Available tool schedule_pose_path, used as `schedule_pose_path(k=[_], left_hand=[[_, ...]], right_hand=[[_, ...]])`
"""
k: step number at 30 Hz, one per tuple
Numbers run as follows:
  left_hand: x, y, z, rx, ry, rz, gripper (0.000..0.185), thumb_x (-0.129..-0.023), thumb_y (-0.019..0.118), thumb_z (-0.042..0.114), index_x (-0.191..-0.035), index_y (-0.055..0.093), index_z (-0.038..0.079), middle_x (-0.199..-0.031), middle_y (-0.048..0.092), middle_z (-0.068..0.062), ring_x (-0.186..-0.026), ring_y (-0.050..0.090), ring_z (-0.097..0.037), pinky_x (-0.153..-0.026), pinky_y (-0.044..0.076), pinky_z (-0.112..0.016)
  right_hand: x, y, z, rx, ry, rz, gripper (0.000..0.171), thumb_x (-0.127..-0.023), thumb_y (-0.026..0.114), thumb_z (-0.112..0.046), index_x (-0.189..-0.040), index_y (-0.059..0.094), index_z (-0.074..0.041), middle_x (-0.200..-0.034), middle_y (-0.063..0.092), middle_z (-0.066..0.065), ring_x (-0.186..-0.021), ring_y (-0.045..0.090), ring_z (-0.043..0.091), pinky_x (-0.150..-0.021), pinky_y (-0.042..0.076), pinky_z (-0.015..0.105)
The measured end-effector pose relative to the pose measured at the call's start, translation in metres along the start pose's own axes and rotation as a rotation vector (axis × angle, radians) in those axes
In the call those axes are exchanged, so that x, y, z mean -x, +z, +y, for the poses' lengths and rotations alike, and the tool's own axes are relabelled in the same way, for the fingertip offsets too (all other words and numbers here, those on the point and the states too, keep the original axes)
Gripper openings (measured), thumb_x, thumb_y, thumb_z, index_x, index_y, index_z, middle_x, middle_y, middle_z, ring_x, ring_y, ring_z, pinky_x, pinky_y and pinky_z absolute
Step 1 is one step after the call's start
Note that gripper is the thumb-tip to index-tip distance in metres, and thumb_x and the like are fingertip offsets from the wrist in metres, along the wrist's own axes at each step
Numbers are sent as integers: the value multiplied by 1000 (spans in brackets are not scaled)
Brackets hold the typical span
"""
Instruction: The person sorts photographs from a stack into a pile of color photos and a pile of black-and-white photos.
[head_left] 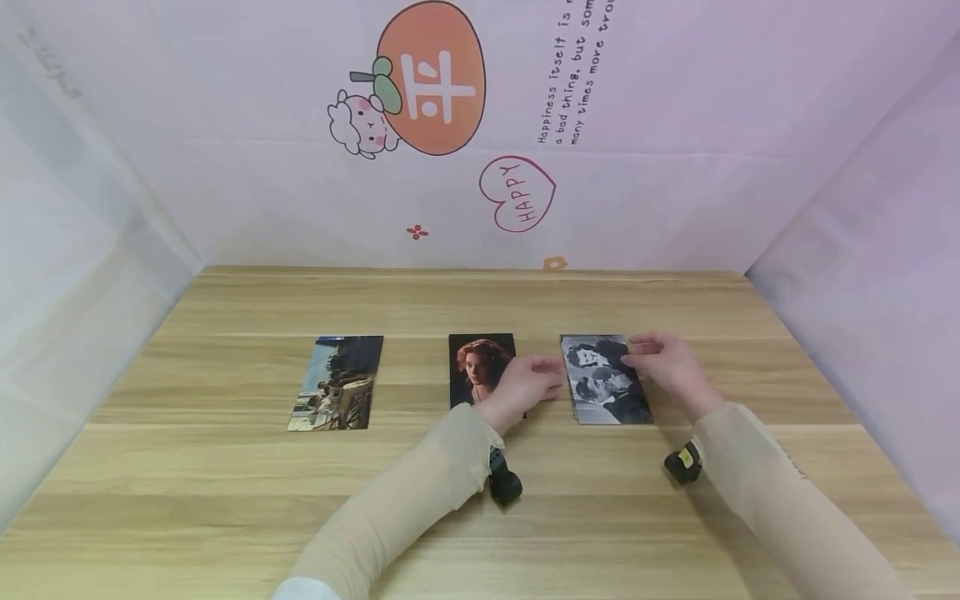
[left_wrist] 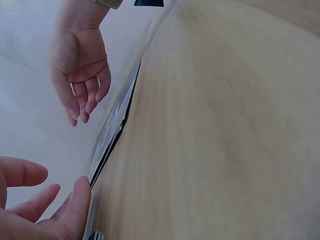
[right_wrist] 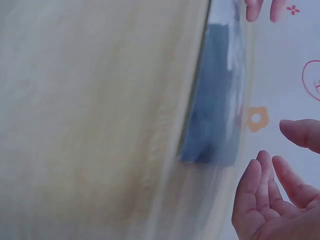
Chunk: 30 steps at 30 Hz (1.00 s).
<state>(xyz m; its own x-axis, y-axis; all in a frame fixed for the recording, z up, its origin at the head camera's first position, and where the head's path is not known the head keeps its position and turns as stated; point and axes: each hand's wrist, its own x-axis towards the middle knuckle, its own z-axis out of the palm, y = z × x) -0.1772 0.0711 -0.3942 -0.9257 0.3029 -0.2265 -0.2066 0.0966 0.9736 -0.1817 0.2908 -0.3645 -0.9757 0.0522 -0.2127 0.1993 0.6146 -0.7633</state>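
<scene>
Only head view shows photo stack (head_left: 606, 380) legibly

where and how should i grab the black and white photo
Probably its two long side edges: the black-and-white photo lies flat on the table, with more edges showing beneath its lower left, so its face offers nothing to pinch. Come in low from both sides, left hand from the left, right hand from the right, where each is.

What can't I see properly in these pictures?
- Middle photo: lower part partly hidden by the left hand and sleeve, head view.
- Wall writing: cut off by the top edge, head view.
- Right photo: its picture is blurred, right wrist view.
</scene>
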Motion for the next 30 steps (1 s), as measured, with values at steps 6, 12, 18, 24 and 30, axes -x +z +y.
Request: schedule_pose_path(k=[6, 12, 18, 24, 30], left_hand=[[2, -8, 1, 21, 1, -13, 32, -91, 57, 3, -123, 59, -2, -121, 62, -15, -105, 63, -23, -85, 56, -26], [8, -20, 0, 67, 16, -15, 32, -93, 54, 1, -125, 56, -5, -124, 58, -20, -110, 60, -29, -88, 55, -32], [13, -35, -1, 49, 39, -35, 35, -94, 54, 4, -127, 53, -5, -127, 56, -22, -113, 58, -31, -91, 54, -35], [19, -49, -1, 18, 46, -31, 35, -94, 54, 5, -128, 53, -4, -127, 56, -21, -115, 57, -31, -93, 53, -35], [23, -62, -2, -32, 49, -2, 35, -93, 54, 4, -127, 54, -3, -124, 58, -20, -113, 59, -29, -91, 53, -35]], right_hand=[[7, 0, -10, 14, -26, -17, 53, -91, 60, -14, -134, 41, 11, -133, 48, 32, -106, 60, 33, -87, 55, 36], [13, 8, -18, -13, -58, -33, 50, -91, 60, -11, -132, 44, 10, -128, 52, 32, -103, 61, 30, -85, 56, 33], [13, 19, -22, -18, -74, -53, 47, -90, 62, -12, -130, 48, 7, -124, 56, 30, -95, 63, 23, -80, 55, 28], [14, 33, -28, -49, -64, -81, 46, -92, 60, -15, -132, 48, 4, -124, 57, 26, -104, 60, 28, -87, 54, 35], [12, 45, -34, -68, -73, -108, 43, -93, 57, -13, -131, 49, 4, -120, 59, 23, -104, 60, 28, -87, 54, 36]])
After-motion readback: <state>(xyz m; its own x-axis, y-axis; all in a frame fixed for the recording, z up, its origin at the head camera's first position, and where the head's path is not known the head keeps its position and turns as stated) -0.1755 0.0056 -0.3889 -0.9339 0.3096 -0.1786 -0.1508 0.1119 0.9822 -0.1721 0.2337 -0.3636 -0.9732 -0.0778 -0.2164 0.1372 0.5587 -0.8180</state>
